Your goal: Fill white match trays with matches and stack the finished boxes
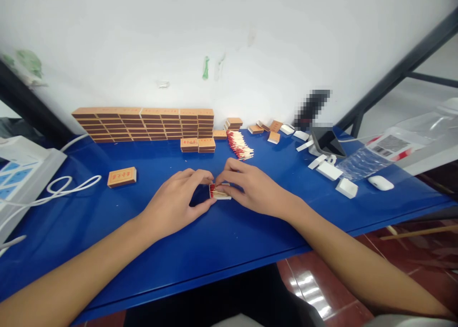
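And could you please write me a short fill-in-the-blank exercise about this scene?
1. A small tray between the left hand and the right hand holds ____.
2. The table is coloured ____.
3. The loose red-tipped pile lies beyond the ____ hand.
4. The single box lying apart is on the ____ hand's side.

Missing words: matches; blue; right; left.

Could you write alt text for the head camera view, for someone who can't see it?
A person's left hand holds a small white tray of red-tipped matches on a blue table, with the right hand over it. Beyond them are a long stack of matchboxes and a heap of loose matches; one matchbox lies apart at left.
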Action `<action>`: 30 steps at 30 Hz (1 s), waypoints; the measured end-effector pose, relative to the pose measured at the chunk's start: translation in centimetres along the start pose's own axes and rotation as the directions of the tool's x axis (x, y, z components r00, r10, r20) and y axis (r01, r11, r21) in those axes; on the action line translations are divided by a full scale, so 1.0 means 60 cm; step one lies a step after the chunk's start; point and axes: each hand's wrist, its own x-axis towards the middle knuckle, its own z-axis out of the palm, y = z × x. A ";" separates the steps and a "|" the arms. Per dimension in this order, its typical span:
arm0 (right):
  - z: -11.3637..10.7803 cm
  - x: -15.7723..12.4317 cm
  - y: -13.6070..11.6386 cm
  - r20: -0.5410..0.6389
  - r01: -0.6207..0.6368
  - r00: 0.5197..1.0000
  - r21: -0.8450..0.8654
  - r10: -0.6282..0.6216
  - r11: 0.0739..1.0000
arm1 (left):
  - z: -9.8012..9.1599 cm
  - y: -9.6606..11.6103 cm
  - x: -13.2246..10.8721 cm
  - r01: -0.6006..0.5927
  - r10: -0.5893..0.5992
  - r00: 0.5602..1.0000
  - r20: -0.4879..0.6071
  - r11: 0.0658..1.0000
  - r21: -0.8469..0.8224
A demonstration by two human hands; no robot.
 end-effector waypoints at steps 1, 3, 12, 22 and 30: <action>0.000 0.000 -0.001 0.012 0.007 1.000 0.025 -0.007 1.000 | 0.000 0.000 0.000 -0.004 0.004 1.000 -0.002 1.000 -0.001; -0.001 -0.001 -0.004 0.044 0.005 0.999 0.061 -0.008 0.998 | 0.000 0.001 0.000 -0.006 0.006 1.000 -0.008 1.000 -0.002; 0.001 0.002 -0.008 0.045 -0.164 0.986 0.016 0.163 0.986 | -0.003 0.002 0.000 0.013 -0.013 1.000 0.005 1.000 -0.009; -0.008 -0.003 0.000 0.021 -0.181 0.983 0.007 0.180 0.984 | -0.001 -0.001 0.000 -0.026 0.026 1.000 -0.007 1.000 0.006; -0.009 -0.004 0.018 -0.036 -0.202 0.979 -0.012 0.201 0.979 | -0.005 0.001 0.004 -0.101 0.101 0.995 -0.006 0.995 -0.019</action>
